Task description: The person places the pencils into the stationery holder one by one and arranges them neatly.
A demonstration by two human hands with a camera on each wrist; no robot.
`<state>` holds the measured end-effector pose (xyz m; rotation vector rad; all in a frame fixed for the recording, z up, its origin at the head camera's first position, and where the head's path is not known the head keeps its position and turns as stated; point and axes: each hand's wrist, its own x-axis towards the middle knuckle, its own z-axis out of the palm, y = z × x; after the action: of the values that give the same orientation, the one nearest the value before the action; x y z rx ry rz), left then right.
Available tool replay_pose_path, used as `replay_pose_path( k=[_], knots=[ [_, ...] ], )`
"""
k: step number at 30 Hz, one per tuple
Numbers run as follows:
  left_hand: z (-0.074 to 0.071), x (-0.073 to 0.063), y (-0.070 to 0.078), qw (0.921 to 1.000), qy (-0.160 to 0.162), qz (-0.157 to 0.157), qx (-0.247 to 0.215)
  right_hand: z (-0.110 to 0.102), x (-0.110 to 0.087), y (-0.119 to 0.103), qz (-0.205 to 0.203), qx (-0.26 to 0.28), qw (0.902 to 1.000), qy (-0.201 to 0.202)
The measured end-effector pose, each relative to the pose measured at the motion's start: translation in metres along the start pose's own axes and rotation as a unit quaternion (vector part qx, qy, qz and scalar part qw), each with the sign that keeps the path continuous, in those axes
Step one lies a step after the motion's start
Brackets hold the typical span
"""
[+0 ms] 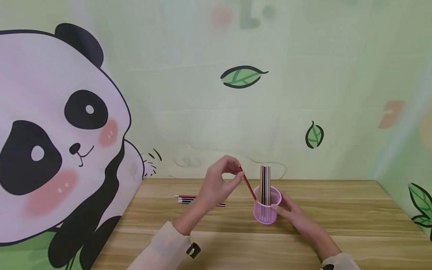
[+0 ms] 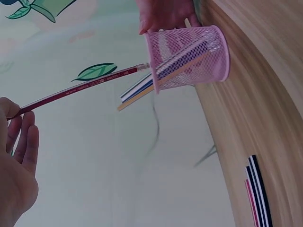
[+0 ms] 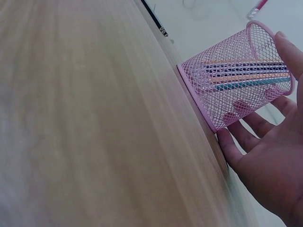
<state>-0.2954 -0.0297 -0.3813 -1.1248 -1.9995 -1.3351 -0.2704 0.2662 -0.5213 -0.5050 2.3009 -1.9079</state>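
Observation:
My left hand (image 1: 217,185) pinches a dark red pencil (image 1: 248,183) near its upper end, between thumb and fingers. The pencil slants down to the left rim of a pink mesh pencil cup (image 1: 259,217). Seen from the left wrist, its pale eraser end (image 2: 143,67) overlaps the cup's rim. Several striped and coloured pencils (image 1: 265,179) stand in the cup, leaning together. Around the cup's right side my right hand (image 1: 298,217) holds it upright on the table, thumb at the rim and fingers along the mesh wall (image 3: 236,106).
Several pencils, one red and others black and white, lie side by side (image 1: 183,199) on the wooden table (image 1: 229,243), partly behind the left forearm. A green backdrop (image 1: 189,123) with a printed panda (image 1: 111,105) and leaves rises behind the table's far edge.

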Motion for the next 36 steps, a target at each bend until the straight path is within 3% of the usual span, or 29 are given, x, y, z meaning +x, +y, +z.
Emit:
replay_pose_path(
  k=[5, 11, 20, 29, 36],
  knots=[
    [0.005, 0.006, 0.000, 0.9993, 0.026, 0.006, -0.028, 0.000, 0.000, 0.001, -0.002, -0.006, 1.0000, 0.001],
    [0.024, 0.007, -0.010, 0.9990, 0.028, -0.010, -0.035, -0.001, 0.000, 0.004, -0.016, -0.013, 0.9998, 0.006],
    [0.053, 0.007, -0.035, 0.9953, 0.024, -0.089, -0.029, -0.003, 0.002, 0.003, 0.003, -0.011, 0.9999, 0.006],
    [0.082, 0.000, -0.057, 0.9813, 0.016, -0.186, -0.044, -0.003, 0.002, 0.003, 0.019, 0.000, 0.9998, 0.007],
    [0.095, 0.001, -0.064, 0.9718, 0.013, -0.228, -0.058, -0.004, 0.002, 0.006, 0.020, -0.004, 0.9997, 0.010]
  ],
)
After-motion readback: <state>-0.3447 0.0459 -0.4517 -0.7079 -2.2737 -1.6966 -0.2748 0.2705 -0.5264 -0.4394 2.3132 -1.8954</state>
